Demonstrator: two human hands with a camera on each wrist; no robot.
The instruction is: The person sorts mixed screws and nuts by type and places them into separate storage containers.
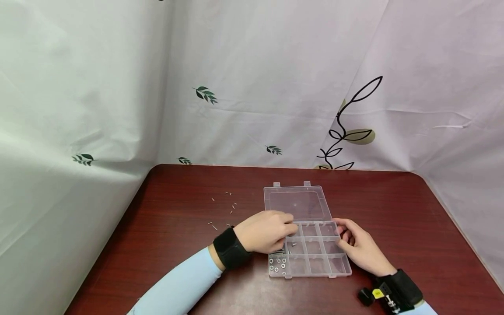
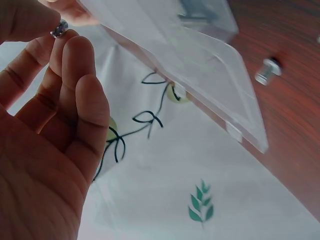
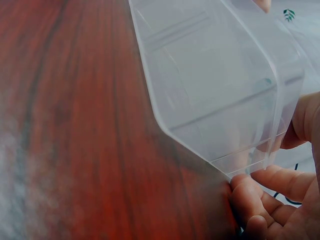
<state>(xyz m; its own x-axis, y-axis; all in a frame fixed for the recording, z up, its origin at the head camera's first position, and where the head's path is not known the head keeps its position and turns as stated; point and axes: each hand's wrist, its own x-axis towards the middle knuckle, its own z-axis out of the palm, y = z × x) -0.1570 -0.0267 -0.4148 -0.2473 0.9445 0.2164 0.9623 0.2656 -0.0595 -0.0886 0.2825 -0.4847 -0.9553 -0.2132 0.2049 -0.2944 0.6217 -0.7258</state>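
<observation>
A clear plastic compartment box (image 1: 338,265) lies on the table with its lid (image 1: 297,203) folded back. My left hand (image 1: 264,232) is over the box's left columns, pinching a small shiny screw (image 2: 59,29) between thumb and fingertip. On the box's right side, my right hand (image 1: 364,248) grips the wall, thumb at the rim and fingers curled around the back corner. Several small nuts or washers (image 1: 277,266) fill the front-left compartment. Behind them, screws (image 1: 278,251) are partly hidden beneath the left hand. Another small screw (image 1: 294,244) sits in the middle row.
Several loose screws (image 1: 214,227) are scattered on the dark red table (image 1: 189,188) left of the box. One screw (image 2: 268,71) shows large beside the lid in the left wrist view. A white leaf-patterned cloth (image 1: 244,65) hangs behind the table and along its sides.
</observation>
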